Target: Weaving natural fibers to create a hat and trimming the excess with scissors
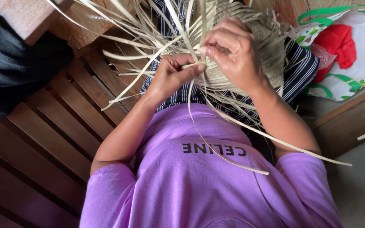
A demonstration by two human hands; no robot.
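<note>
A half-woven basket of pale straw strips (pixel 258 46) rests on my lap, over striped dark cloth (pixel 300 76). My left hand (pixel 172 76) pinches a thin straw strip (pixel 191 65) against the weave with thumb and fingers. My right hand (pixel 233 50) lies over the woven part, its fingertips pressing on strips right beside the left thumb. Many loose strip ends (pixel 148 42) fan out to the left and hang down over my purple shirt (pixel 208 177).
A slatted wooden bench (pixel 51 131) runs under and left of me. Dark cloth (pixel 9 67) lies at the far left, a wooden block (pixel 26 17) above it. A white plastic bag with red and green print (pixel 347 50) sits at the upper right.
</note>
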